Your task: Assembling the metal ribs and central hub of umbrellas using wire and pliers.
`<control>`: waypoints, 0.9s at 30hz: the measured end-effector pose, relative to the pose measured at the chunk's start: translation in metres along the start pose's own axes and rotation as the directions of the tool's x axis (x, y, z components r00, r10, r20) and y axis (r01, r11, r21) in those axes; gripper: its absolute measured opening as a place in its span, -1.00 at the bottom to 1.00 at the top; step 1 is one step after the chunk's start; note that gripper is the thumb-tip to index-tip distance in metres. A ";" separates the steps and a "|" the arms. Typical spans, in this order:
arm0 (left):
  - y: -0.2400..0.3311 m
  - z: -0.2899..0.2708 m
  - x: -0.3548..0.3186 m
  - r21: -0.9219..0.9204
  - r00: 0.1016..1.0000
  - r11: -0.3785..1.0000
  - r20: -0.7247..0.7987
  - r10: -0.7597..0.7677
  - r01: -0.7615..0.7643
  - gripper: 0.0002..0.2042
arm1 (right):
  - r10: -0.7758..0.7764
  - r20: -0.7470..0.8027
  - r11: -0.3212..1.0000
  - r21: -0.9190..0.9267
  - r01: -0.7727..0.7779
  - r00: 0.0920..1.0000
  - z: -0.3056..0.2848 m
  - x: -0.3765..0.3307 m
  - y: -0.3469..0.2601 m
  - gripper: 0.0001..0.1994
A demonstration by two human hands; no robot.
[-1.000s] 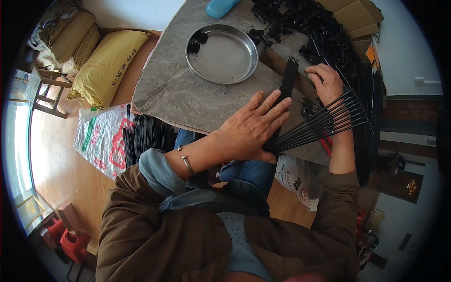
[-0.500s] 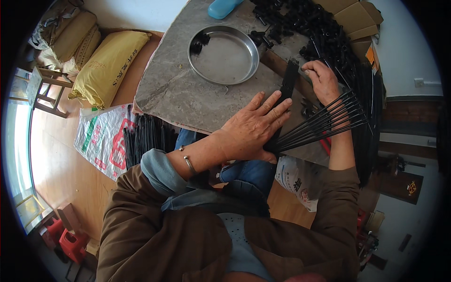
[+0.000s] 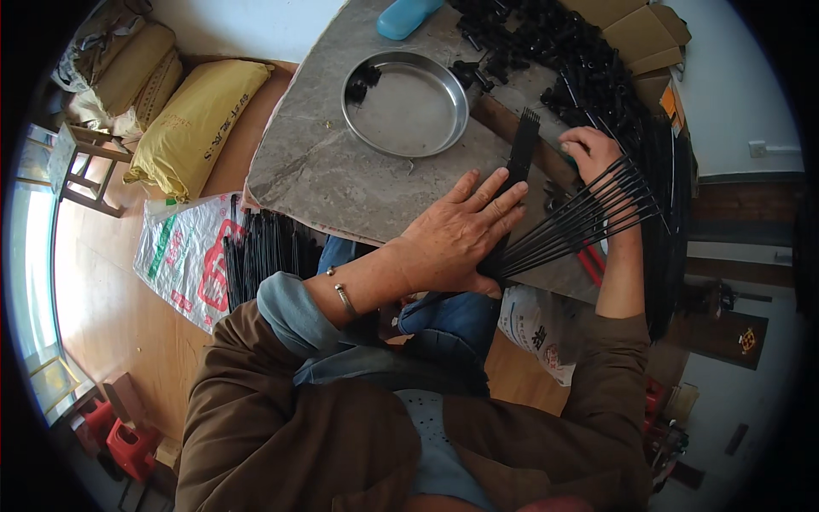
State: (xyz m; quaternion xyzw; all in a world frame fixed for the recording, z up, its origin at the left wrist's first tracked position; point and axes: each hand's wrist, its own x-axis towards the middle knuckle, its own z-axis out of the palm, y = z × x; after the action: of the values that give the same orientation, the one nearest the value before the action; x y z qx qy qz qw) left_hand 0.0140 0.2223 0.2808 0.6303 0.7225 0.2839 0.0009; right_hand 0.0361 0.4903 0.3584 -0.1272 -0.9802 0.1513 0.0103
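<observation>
My left hand [image 3: 465,224] lies flat with its fingers spread. It presses on a dark, flat black piece [image 3: 523,145] whose far end shows a row of thin tips. From beneath this hand several thin black rods [image 3: 580,224] fan out to the right, passing above my right forearm. Beyond the rods is my right hand [image 3: 595,155], fingers curled and thumb close to the index finger, near the wooden strip [image 3: 554,166] on the table. Whether something small sits in that pinch cannot be made out.
A round metal tray [image 3: 408,145] with a small black clump stands on the grey table [image 3: 316,162]. Behind are a blue case [image 3: 408,17], a heap of black tubular parts [image 3: 589,77] and a cardboard box [image 3: 648,38]. More black rods [image 3: 269,247] stand by the table's left edge.
My right hand has shifted slightly to the right and toward me, and the fanned rods' far ends have moved a little. My left hand stays in place.
</observation>
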 end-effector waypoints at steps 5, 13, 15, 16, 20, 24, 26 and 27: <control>0.001 0.001 0.001 -0.021 1.000 1.000 -0.004 0.011 -0.011 -0.03 | -0.267 -0.224 0.962 -0.121 0.245 0.937 0.022 0.008 -0.011 -0.87; 0.005 -0.003 -0.003 0.037 1.000 0.999 -0.004 0.029 -0.029 -0.06 | 0.247 -0.365 0.967 0.027 -0.255 0.898 -0.023 -0.004 0.056 -0.82; 0.008 -0.005 -0.007 0.038 0.999 0.998 0.006 0.048 -0.048 -0.06 | 0.287 -0.224 0.958 0.035 -0.286 0.931 -0.017 -0.012 0.090 -0.80; 0.010 -0.006 -0.009 0.037 0.998 0.998 0.018 0.053 -0.053 -0.06 | 0.291 -0.201 0.956 0.021 -0.293 0.935 -0.014 -0.015 0.095 -0.80; 0.012 -0.007 -0.012 0.050 0.998 0.998 0.045 0.033 -0.035 -0.04 | 0.237 -0.323 0.953 -0.105 -0.283 0.916 -0.014 -0.021 0.085 -0.83; 0.013 -0.007 -0.011 -0.005 0.999 1.000 0.043 0.024 -0.023 0.00 | 0.233 -0.347 0.954 -0.097 -0.282 0.908 -0.020 -0.023 0.077 -0.86; 0.014 -0.007 -0.011 -0.005 0.999 1.000 0.049 0.016 -0.016 0.01 | 0.172 -0.395 0.960 -0.136 -0.243 0.903 -0.022 -0.023 0.075 -0.86; 0.014 -0.007 -0.010 -0.006 0.998 1.000 0.053 0.020 -0.020 0.01 | 0.111 -0.439 0.962 -0.179 -0.208 0.892 -0.022 -0.024 0.073 -0.87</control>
State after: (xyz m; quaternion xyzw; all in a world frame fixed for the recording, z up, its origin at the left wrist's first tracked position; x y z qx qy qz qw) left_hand 0.0262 0.2109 0.2890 0.6447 0.7151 0.2694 0.0190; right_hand 0.0780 0.5579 0.3585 -0.2379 -0.9511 0.0104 0.1967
